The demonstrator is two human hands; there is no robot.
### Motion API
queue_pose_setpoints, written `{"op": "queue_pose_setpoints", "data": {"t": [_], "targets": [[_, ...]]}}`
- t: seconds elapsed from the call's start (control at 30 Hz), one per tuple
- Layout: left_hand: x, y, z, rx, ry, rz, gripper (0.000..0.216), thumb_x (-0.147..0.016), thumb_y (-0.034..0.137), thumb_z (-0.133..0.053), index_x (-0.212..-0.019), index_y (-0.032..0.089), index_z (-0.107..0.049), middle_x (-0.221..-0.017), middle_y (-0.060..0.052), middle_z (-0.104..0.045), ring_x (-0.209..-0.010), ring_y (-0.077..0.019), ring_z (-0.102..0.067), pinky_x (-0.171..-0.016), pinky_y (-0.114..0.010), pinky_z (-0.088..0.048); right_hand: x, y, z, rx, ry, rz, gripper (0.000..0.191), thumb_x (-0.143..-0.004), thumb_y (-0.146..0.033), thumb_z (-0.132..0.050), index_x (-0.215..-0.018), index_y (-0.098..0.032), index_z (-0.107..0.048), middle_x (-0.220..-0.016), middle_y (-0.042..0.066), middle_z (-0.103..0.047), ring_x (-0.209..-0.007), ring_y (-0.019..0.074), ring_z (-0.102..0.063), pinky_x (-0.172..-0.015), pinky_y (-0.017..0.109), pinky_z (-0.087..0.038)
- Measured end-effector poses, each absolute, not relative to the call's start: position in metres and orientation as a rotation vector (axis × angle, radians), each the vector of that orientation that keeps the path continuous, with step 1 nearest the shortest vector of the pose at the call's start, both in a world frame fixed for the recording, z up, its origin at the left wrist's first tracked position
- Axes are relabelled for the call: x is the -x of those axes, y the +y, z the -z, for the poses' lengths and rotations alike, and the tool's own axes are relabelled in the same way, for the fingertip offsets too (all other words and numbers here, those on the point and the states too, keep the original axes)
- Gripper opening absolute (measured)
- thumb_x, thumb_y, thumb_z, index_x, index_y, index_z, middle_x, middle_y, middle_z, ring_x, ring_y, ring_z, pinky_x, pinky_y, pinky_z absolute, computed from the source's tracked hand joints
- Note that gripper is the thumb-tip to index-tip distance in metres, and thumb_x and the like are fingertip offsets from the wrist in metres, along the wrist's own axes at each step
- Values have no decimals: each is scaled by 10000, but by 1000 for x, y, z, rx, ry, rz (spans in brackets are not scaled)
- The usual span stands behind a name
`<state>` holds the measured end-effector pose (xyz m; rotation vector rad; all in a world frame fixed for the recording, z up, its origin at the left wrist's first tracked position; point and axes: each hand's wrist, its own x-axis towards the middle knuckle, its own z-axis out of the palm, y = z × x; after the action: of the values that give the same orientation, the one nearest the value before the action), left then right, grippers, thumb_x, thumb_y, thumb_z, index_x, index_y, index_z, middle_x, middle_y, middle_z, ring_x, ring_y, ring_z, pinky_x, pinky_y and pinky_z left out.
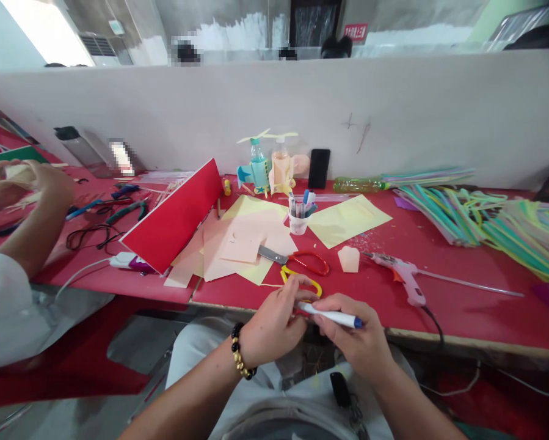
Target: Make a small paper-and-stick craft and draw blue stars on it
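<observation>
A white marker (341,318) with a blue end lies slantwise between my hands, just over the table's front edge. My right hand (359,339) is closed round its body, the blue end sticking out to the right. The fingers of my left hand (281,318) curl in at the marker's other end, which they partly hide. Just beyond my left hand are scissors (308,261) with red and yellow handles, their blades resting on pale pink paper (237,250). A small cut paper piece (349,259) lies to the right of the scissors.
A cup of pens (298,223) stands behind the scissors, with yellow paper (352,220) beside it. A glue gun (405,275) lies at right, before colourful strips (480,220). Bottle models (269,165) and a phone (319,168) stand behind. A red board (176,217) separates a co-worker's hands (31,180).
</observation>
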<state>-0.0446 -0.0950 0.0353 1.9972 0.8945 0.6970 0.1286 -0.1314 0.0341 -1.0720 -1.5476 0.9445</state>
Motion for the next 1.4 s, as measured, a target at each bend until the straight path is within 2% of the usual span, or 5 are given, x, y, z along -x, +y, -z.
{"op": "queue_pose_setpoints", "data": {"t": [0.4,0.6,0.83,1.1,1.4], "targets": [[32,-101,-32,-1986,909,-762,572,-648,-61,-410,-1164,186,-398,-1122,-97,-582,-1044,-200,-579,-902,-333,-449,-130,-136,-22,1179,-1210,-1151,116,-774,-281,-685,-826,-178,-705,-604,29,-669,-526,150,-597,-506,251,-475],[36,-98,-40,-1612,806,-853,277,-854,95,-454,-1110,200,-447,-1167,-96,-568,-934,-149,-575,-772,-270,-498,-131,-134,-6,975,-747,-1338,126,-713,-262,-742,-803,-185,-700,-622,41,-706,-476,134,-603,-466,236,-457],[44,-91,-24,-1277,968,-845,249,-777,342,-672,-894,131,-611,-596,0,-583,-533,-104,-552,-518,-206,-474,-127,-144,-7,902,-646,-1437,151,-739,-271,-710,-862,-185,-728,-766,88,-747,-625,198,-690,-571,285,-519],[45,-98,-25,-1328,977,-909,194,-722,294,-716,-817,136,-659,-693,-30,-631,-523,-133,-622,-507,-226,-502,-120,-154,-4,894,-499,-1484,136,-739,-281,-722,-841,-192,-725,-725,88,-746,-583,192,-685,-533,275,-513],[46,-87,-20,-1274,954,-798,245,-762,366,-676,-809,133,-619,-564,11,-582,-420,-92,-545,-422,-183,-438,-122,-143,0,924,-616,-1448,168,-725,-277,-744,-849,-167,-718,-725,81,-741,-605,198,-688,-569,289,-519]]}}
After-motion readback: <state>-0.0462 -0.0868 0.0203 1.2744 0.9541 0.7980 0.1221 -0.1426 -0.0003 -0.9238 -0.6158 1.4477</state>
